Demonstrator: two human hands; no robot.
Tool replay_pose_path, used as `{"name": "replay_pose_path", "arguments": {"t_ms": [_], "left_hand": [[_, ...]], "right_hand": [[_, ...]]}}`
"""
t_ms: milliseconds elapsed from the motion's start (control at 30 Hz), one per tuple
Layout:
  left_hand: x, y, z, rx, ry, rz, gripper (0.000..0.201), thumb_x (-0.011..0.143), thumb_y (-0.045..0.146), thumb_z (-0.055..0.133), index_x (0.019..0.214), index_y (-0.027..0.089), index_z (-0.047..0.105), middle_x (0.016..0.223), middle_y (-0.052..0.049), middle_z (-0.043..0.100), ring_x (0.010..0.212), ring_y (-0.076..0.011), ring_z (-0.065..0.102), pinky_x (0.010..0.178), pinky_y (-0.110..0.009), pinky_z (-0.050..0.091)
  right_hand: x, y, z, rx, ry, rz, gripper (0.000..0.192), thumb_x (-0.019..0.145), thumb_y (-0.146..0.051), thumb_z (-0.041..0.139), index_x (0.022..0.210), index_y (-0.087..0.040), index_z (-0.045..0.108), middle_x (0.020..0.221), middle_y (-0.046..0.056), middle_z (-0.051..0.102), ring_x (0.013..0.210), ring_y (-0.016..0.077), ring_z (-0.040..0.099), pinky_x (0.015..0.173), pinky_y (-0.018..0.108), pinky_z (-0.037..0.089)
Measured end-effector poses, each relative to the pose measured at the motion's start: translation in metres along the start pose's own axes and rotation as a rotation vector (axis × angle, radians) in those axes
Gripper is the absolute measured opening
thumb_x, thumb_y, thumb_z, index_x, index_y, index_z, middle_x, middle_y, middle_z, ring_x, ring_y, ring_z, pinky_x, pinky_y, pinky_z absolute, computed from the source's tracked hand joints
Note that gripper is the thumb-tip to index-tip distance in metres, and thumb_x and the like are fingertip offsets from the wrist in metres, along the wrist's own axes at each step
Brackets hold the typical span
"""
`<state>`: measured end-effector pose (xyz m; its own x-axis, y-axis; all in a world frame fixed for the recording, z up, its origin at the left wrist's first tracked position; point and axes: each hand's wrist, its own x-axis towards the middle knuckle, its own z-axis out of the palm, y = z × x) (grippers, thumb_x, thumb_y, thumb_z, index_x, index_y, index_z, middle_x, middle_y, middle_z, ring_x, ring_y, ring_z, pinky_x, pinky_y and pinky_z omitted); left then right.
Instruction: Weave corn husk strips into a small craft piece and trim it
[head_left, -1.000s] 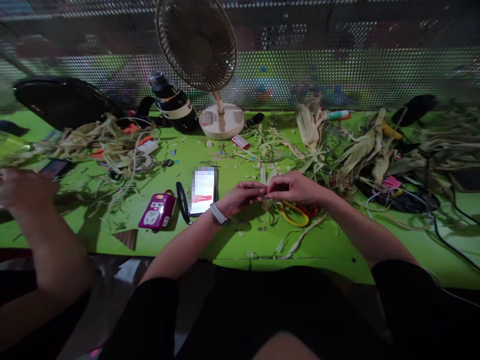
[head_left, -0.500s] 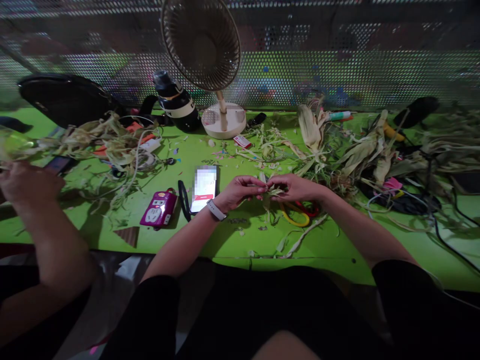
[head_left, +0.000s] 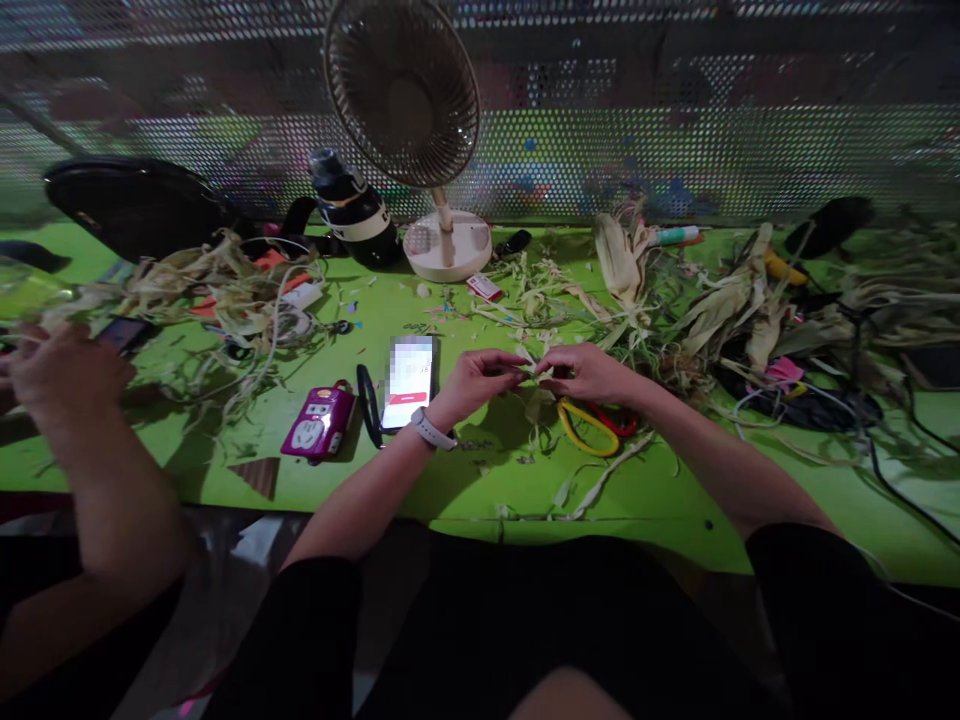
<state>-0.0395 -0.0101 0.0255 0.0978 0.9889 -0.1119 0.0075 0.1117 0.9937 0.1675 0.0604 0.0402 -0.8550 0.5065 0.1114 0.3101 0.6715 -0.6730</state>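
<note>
Papery pale husk strip (head_left: 538, 368), pinched between left hand (head_left: 472, 378), right hand (head_left: 592, 372)

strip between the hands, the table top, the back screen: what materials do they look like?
Strip, pinched by left hand and right hand: likely dried corn husk, pale, fibrous and matte like the husk piles nearby. Table: smooth bright-green sheet, perhaps plastic or painted board; faint sheen. Back screen: perforated sheet, probably metal, with regular round holes.
</note>
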Motion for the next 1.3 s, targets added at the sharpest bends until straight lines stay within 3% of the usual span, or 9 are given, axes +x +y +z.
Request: {"name": "replay_pose_path", "arguments": {"t_ms": [133, 267, 400, 533, 667, 833, 1000, 1133, 1300], "left_hand": [[-0.005, -0.008, 0.005, 0.323, 0.162, 0.267, 0.021, 0.077, 0.024, 0.067, 0.095, 0.017, 0.075, 0.093, -0.007, 0.076, 0.081, -0.0172, 0.071, 0.076, -0.029, 0.056], [-0.007, -0.018, 0.008, 0.605, 0.204, 0.45, 0.026, 0.077, 0.011, 0.061, 0.097, 0.021, 0.075, 0.096, -0.006, 0.076, 0.086, -0.0182, 0.071, 0.081, -0.031, 0.055], [-0.008, -0.021, 0.009, 0.674, 0.252, 0.605, 0.021, 0.082, 0.013, 0.059, 0.096, 0.019, 0.073, 0.093, -0.007, 0.076, 0.083, -0.0164, 0.07, 0.078, -0.028, 0.055], [-0.006, -0.02, 0.01, 0.691, 0.292, 0.733, 0.015, 0.086, 0.019, 0.059, 0.092, 0.019, 0.073, 0.09, -0.008, 0.074, 0.082, -0.0149, 0.068, 0.076, -0.027, 0.055], [-0.005, -0.019, 0.008, 0.738, 0.318, 0.806, 0.013, 0.085, 0.022, 0.061, 0.087, 0.019, 0.073, 0.086, -0.007, 0.072, 0.08, -0.0142, 0.066, 0.072, -0.026, 0.054], [-0.004, -0.02, 0.008, 0.72, 0.317, 0.852, 0.013, 0.085, 0.024, 0.062, 0.086, 0.02, 0.074, 0.082, -0.006, 0.071, 0.074, -0.0126, 0.065, 0.067, -0.025, 0.054], [-0.003, -0.021, 0.01, 0.678, 0.305, 0.796, 0.013, 0.086, 0.027, 0.062, 0.083, 0.02, 0.073, 0.082, -0.007, 0.07, 0.075, -0.0128, 0.065, 0.068, -0.025, 0.054], [-0.004, -0.018, 0.011, 0.674, 0.302, 0.778, 0.013, 0.086, 0.026, 0.061, 0.084, 0.019, 0.072, 0.081, -0.007, 0.07, 0.075, -0.0129, 0.064, 0.069, -0.025, 0.053], [-0.004, -0.016, 0.011, 0.695, 0.33, 0.886, 0.009, 0.085, 0.02, 0.062, 0.086, 0.018, 0.071, 0.08, -0.006, 0.07, 0.074, -0.0121, 0.065, 0.068, -0.023, 0.052]], "right_hand": [[0.001, -0.001, 0.011, -0.143, 0.062, -0.042, 0.018, 0.085, -0.024, 0.054, 0.092, -0.018, 0.07, 0.086, 0.007, 0.071, 0.079, 0.0163, 0.062, 0.072, 0.026, 0.041], [0.001, -0.004, 0.018, -0.175, 0.079, -0.068, 0.019, 0.081, -0.02, 0.055, 0.094, -0.019, 0.07, 0.092, 0.008, 0.071, 0.081, 0.0173, 0.062, 0.071, 0.027, 0.042], [0.001, -0.01, 0.014, -0.015, 0.12, 0.042, 0.018, 0.075, -0.021, 0.057, 0.087, -0.015, 0.068, 0.079, 0.006, 0.07, 0.068, 0.0143, 0.059, 0.067, 0.026, 0.043], [0.003, -0.008, 0.011, 0.303, 0.133, 0.233, 0.031, 0.077, -0.027, 0.057, 0.102, -0.012, 0.066, 0.082, 0.005, 0.07, 0.066, 0.0122, 0.059, 0.064, 0.025, 0.047], [0.006, 0.0, 0.015, 0.481, 0.067, 0.178, 0.034, 0.076, -0.035, 0.061, 0.1, -0.013, 0.069, 0.078, 0.002, 0.068, 0.063, 0.0106, 0.058, 0.063, 0.025, 0.047], [0.006, 0.003, 0.013, 0.484, 0.102, 0.179, 0.028, 0.073, -0.035, 0.063, 0.089, -0.014, 0.073, 0.072, 0.001, 0.069, 0.063, 0.011, 0.058, 0.061, 0.024, 0.047], [0.004, -0.001, 0.004, 0.299, 0.224, 0.169, 0.026, 0.078, -0.034, 0.06, 0.089, -0.014, 0.075, 0.077, 0.005, 0.072, 0.067, 0.0131, 0.061, 0.065, 0.025, 0.047], [0.001, -0.004, -0.005, 0.083, 0.245, 0.047, 0.022, 0.081, -0.029, 0.058, 0.09, -0.016, 0.074, 0.082, 0.006, 0.073, 0.071, 0.015, 0.062, 0.068, 0.027, 0.046], [-0.002, -0.01, -0.012, -0.143, 0.272, -0.044, 0.024, 0.086, -0.028, 0.052, 0.093, -0.017, 0.072, 0.091, 0.01, 0.073, 0.082, 0.0195, 0.064, 0.073, 0.031, 0.044]]}}
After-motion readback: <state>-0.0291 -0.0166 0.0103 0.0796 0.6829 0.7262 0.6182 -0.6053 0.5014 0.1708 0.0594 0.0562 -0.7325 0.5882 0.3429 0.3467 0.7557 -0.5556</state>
